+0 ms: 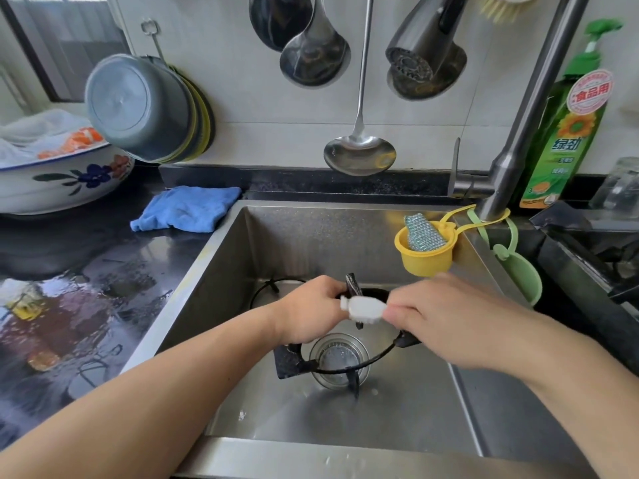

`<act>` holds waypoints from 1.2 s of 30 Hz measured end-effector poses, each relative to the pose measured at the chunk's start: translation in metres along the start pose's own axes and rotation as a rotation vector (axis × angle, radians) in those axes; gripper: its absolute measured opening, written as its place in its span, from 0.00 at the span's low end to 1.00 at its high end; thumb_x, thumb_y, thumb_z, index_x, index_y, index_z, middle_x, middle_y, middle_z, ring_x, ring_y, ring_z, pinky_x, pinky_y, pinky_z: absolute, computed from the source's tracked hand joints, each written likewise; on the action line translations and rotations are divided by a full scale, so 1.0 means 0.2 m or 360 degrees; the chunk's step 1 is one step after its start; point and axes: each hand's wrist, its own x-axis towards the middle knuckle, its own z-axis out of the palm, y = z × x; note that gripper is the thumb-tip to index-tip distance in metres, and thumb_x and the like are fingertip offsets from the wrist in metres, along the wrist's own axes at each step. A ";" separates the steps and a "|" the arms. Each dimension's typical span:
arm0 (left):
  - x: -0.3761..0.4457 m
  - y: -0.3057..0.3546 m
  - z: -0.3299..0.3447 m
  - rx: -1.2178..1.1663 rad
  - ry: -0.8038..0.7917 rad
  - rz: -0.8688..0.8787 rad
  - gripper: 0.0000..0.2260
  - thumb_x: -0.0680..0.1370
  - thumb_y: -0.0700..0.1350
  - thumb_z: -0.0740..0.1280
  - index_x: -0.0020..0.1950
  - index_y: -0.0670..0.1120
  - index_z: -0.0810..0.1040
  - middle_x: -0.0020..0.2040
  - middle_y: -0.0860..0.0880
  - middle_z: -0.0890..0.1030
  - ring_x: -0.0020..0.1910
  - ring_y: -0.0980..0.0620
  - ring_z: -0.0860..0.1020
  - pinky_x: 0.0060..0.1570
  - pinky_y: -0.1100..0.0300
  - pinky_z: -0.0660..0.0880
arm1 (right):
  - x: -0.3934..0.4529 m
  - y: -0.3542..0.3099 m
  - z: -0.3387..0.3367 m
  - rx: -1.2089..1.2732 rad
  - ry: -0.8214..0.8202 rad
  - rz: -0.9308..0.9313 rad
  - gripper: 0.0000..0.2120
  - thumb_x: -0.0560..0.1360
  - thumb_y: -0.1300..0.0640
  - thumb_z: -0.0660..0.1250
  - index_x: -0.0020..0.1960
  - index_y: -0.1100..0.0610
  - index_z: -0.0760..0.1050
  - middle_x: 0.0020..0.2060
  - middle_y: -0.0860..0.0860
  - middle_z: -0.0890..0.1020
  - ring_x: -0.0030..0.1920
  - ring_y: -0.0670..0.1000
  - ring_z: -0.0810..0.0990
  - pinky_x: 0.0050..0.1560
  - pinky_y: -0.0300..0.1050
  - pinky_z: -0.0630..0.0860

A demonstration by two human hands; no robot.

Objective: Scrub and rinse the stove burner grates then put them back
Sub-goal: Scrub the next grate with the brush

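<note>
A black round burner grate (pixel 345 369) is held tilted over the drain in the steel sink (pixel 276 243). My left hand (pixel 311 311) grips its upper rim, fingers curled round it. My right hand (pixel 446 319) grips a small white brush (pixel 363 307) and presses its head against the top of the grate between the two hands. A second thin black grate (pixel 268 288) lies on the sink floor behind my left hand, partly hidden.
The tap spout (pixel 425 46) hangs above the sink with no water running. A yellow cup with a scouring pad (pixel 423 236) clings to the right sink wall. Green dish soap (pixel 567 133) stands back right. Left on the wet counter are a blue cloth (pixel 186 209) and a floral bowl (pixel 62 178).
</note>
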 end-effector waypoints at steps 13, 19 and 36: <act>-0.01 0.02 0.02 0.0127 -0.0111 0.0106 0.10 0.73 0.47 0.62 0.49 0.48 0.81 0.33 0.50 0.76 0.33 0.53 0.71 0.37 0.55 0.72 | 0.07 0.07 0.05 0.0128 0.0371 0.0166 0.20 0.83 0.42 0.52 0.40 0.52 0.72 0.34 0.50 0.76 0.36 0.52 0.75 0.36 0.50 0.72; -0.02 -0.03 -0.02 -0.0104 0.0002 -0.0006 0.07 0.72 0.45 0.64 0.39 0.42 0.76 0.28 0.49 0.67 0.27 0.50 0.63 0.29 0.58 0.63 | 0.06 0.01 0.09 0.0447 0.0367 0.0253 0.19 0.84 0.44 0.52 0.43 0.52 0.73 0.36 0.50 0.77 0.39 0.52 0.76 0.40 0.49 0.72; -0.05 0.04 -0.01 -0.0938 0.0411 0.0290 0.10 0.63 0.48 0.67 0.34 0.42 0.73 0.27 0.49 0.60 0.26 0.54 0.57 0.29 0.58 0.51 | 0.00 -0.14 0.07 0.0811 0.0355 0.0135 0.22 0.84 0.44 0.53 0.40 0.53 0.76 0.31 0.47 0.74 0.32 0.46 0.71 0.33 0.41 0.66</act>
